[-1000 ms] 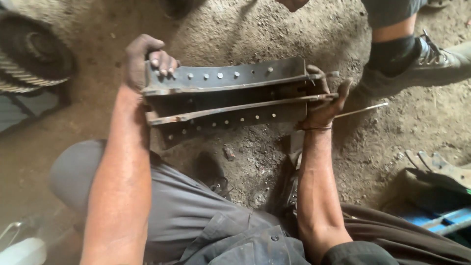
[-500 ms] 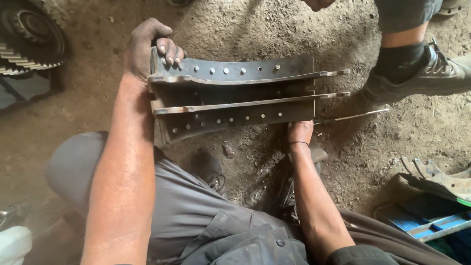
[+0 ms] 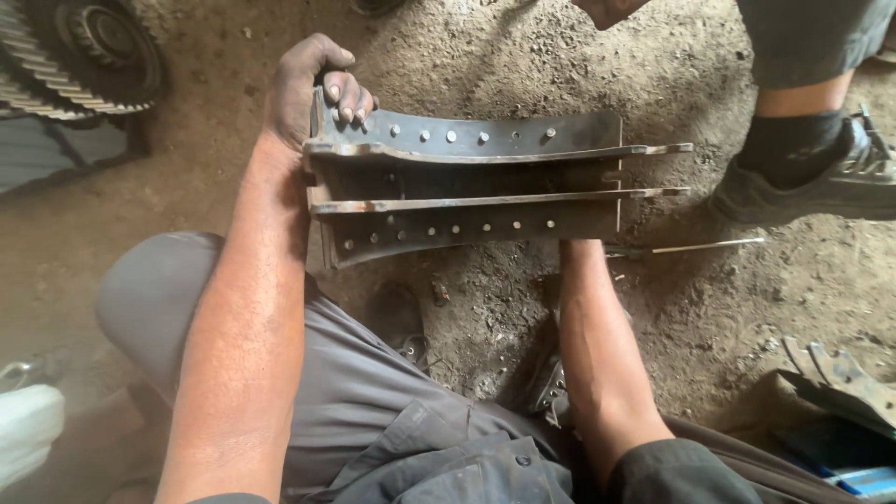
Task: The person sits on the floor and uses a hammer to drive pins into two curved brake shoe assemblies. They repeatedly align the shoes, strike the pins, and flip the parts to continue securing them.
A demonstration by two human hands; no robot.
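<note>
Two steel webs face up on the brake shoe [image 3: 467,191], lifted above the dirt at 12 o'clock. Left hand [image 3: 313,89] clamps its left end; right hand's hidden underneath, grip unclear. Rivets remain seated.

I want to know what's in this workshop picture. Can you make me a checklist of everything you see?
Surface: dirt floor, dusty with small stones.
Job's things: a curved metal plate with two ribs and rows of rivets, held off the ground.
Clutter: a thin metal rod on the dirt; metal pieces at lower right; a white object at lower left.
Hands: left hand grips the plate's left end, fingers curled over the edge; the right hand is hidden under the plate, only the forearm shows.
Cables: nothing seen.
Surroundings: a big gear wheel at upper left; another person's shoe at right.
</note>
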